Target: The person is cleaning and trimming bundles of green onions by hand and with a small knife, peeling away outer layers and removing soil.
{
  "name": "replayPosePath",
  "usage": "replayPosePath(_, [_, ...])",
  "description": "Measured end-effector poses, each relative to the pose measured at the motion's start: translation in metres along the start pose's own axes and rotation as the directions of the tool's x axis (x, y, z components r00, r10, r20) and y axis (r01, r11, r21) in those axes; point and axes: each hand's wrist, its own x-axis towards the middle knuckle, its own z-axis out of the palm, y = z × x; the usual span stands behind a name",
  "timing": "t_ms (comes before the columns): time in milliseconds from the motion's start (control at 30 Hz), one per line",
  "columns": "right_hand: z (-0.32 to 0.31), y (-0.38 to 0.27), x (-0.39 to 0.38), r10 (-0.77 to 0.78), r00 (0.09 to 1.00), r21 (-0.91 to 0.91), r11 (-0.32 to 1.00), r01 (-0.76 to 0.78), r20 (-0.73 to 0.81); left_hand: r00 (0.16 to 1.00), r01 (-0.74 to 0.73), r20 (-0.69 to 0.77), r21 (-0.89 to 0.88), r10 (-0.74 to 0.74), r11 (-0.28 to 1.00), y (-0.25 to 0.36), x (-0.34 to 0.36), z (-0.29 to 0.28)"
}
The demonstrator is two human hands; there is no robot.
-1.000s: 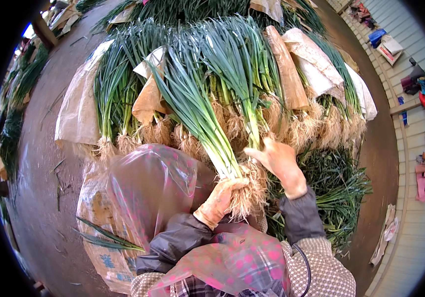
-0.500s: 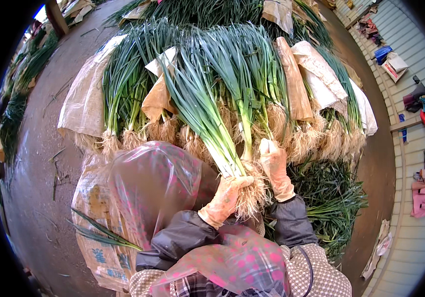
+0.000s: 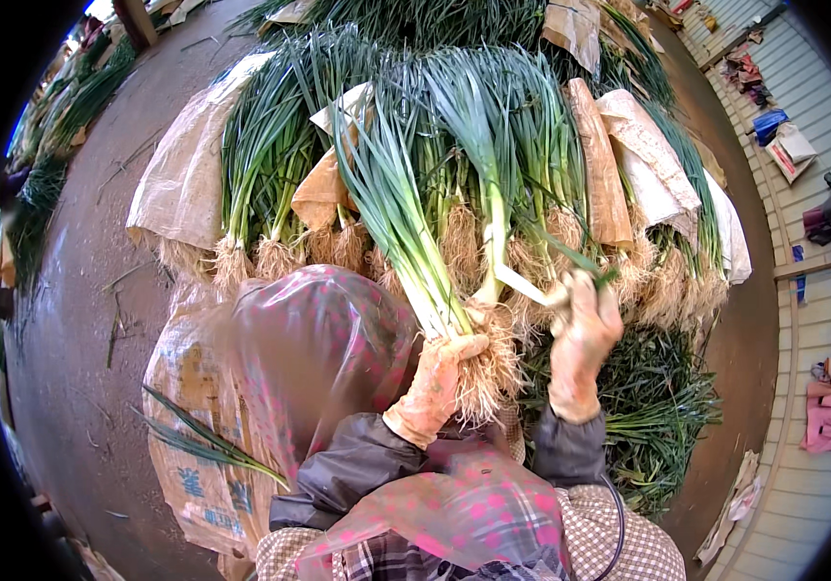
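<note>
My left hand (image 3: 432, 382), in a pale stained glove, is closed round the rooty base of a bunch of leeks (image 3: 406, 242). Their green leaves point away from me and their bushy pale roots (image 3: 493, 378) hang out to the right of the fist. One leek (image 3: 495, 228) stands apart on the right side of the bunch. From its lower stem a whitish outer leaf (image 3: 524, 284) bends off to my right hand (image 3: 585, 334), gloved too and slightly blurred. Those fingers are pinched on the leaf, and its green tip sticks out above them.
A row of leeks (image 3: 270, 165), partly wrapped in tan and white sacking (image 3: 188, 160), lies just ahead. Loose green leaves (image 3: 648, 416) are heaped at the right. Plastic with pink dots (image 3: 328, 329) covers my left knee. A printed sack (image 3: 193, 465) lies left, on the brown floor (image 3: 76, 339).
My right hand has moved right and slightly down from beside the stalk, drawing a whitish leaf away from its stem. My left hand keeps its hold on the bunch. The view has shifted slightly.
</note>
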Motion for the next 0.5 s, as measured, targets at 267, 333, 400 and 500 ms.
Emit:
replayPosePath(267, [-0.078,-0.043,0.002,-0.212,0.964,0.498,0.826,0.264,-0.16,1.0,-0.026,0.0,-0.136,0.026,0.99,0.002,0.005,0.019])
replayPosePath(333, [-0.082,-0.088,0.006,-0.284,0.816,0.53,0.645,0.551,-0.503,0.998,-0.055,0.021,-0.161,0.059,0.985,0.004,0.0,0.013])
replayPosePath(400, [-0.129,-0.088,0.024,-0.362,0.763,0.099,0.87,0.482,-0.536,0.989,0.068,0.143,-0.235,-0.034,0.97,0.02,0.0,-0.007])
replayPosePath(500, [-0.161,-0.023,0.048,-0.095,0.926,-0.579,0.802,-0.146,-0.365,0.988,0.016,0.154,-0.3,0.032,0.954,0.034,-0.03,-0.005])
